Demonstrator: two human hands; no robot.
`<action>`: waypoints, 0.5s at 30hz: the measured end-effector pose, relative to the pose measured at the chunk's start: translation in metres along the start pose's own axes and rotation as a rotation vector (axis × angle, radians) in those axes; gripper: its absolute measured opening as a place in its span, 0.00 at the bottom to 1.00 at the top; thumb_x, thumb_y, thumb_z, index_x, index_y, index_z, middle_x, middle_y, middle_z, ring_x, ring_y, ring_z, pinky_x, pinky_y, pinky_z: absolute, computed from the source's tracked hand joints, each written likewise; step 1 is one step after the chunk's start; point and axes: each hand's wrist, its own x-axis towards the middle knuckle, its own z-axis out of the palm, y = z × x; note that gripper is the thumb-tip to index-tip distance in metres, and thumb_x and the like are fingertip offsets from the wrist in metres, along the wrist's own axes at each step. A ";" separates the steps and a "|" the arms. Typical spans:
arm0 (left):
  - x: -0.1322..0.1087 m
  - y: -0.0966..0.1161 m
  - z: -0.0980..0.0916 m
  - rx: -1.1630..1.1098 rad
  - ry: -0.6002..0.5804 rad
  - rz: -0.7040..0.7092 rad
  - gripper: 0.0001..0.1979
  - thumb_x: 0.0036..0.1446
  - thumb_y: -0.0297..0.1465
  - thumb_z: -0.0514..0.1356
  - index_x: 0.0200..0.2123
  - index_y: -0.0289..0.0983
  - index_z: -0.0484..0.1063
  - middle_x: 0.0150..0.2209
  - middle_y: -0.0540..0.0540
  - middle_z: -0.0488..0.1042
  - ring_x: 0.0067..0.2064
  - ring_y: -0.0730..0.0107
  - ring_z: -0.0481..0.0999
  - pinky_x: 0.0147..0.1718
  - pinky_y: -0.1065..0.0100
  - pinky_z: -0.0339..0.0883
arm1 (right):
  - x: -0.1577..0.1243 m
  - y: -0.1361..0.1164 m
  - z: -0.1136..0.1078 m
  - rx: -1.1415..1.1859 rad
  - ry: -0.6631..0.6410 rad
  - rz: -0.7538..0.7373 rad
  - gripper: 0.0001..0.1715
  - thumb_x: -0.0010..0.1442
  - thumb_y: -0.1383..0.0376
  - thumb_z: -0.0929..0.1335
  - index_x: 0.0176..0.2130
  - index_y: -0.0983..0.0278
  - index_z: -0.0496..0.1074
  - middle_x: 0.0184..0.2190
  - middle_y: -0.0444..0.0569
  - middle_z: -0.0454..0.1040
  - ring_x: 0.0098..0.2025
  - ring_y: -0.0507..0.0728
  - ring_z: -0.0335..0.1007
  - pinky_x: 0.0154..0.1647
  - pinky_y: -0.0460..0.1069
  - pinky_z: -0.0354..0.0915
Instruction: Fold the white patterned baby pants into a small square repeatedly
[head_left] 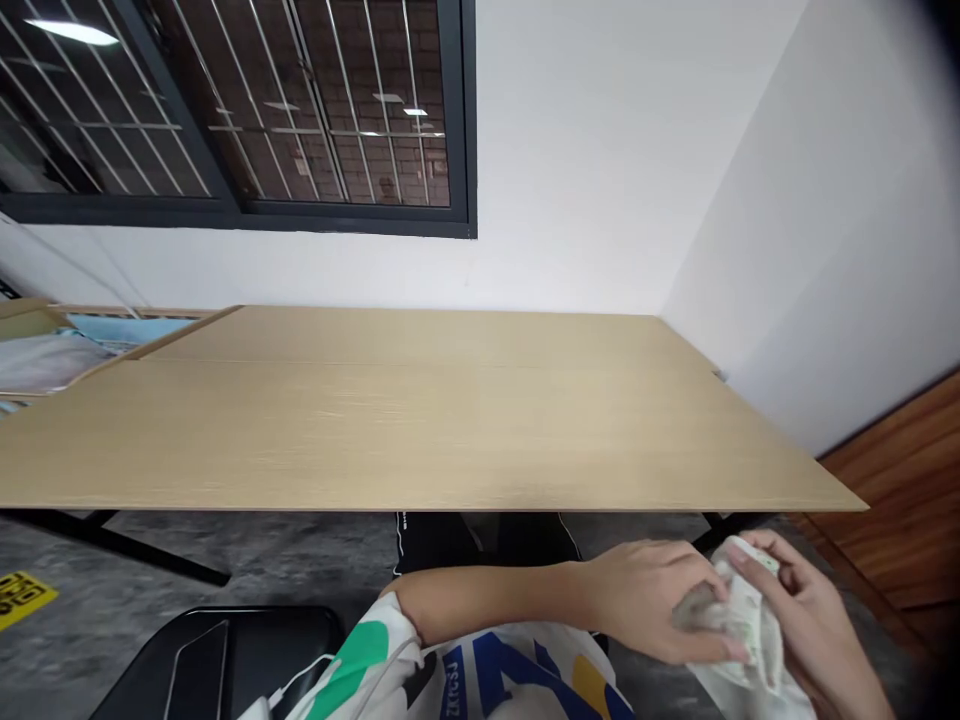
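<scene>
At the lower right, past the table's front edge, a crumpled whitish, see-through bag (750,625) with faint green marks is held between both hands. My left hand (660,600) reaches across from the left, its thumb and fingers closed on the bag's left side. My right hand (806,610) grips the bag from the right, with the thumb over its upper part. What the bag contains cannot be made out. Both hands are lower than the tabletop in view and do not touch it.
A wide wooden table (450,420) spans the view. A black chair (247,650) stands at lower left beside a yellow floor sticker (22,598). A wooden crate (97,370) with plastic-wrapped things is at far left. Wooden panelling (900,500) stands at right.
</scene>
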 end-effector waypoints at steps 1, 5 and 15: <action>0.003 0.001 0.004 -0.024 -0.038 -0.017 0.29 0.60 0.51 0.66 0.59 0.44 0.70 0.60 0.42 0.74 0.61 0.53 0.76 0.62 0.56 0.67 | -0.003 0.006 0.004 0.058 0.036 0.063 0.27 0.44 0.51 0.82 0.37 0.60 0.74 0.23 0.41 0.72 0.21 0.54 0.67 0.19 0.46 0.64; 0.011 -0.001 0.016 -0.029 -0.113 -0.055 0.35 0.60 0.52 0.65 0.65 0.44 0.65 0.64 0.40 0.70 0.65 0.47 0.73 0.64 0.51 0.67 | -0.004 0.026 0.012 0.221 0.215 0.185 0.32 0.41 0.52 0.83 0.41 0.61 0.75 0.26 0.42 0.77 0.23 0.56 0.73 0.21 0.46 0.69; 0.025 -0.019 0.008 -0.021 0.113 -0.111 0.17 0.68 0.37 0.58 0.56 0.40 0.77 0.47 0.43 0.84 0.46 0.59 0.84 0.51 0.62 0.74 | -0.021 0.028 0.033 0.211 0.039 0.062 0.37 0.50 0.48 0.80 0.56 0.53 0.74 0.49 0.49 0.83 0.48 0.68 0.83 0.40 0.54 0.81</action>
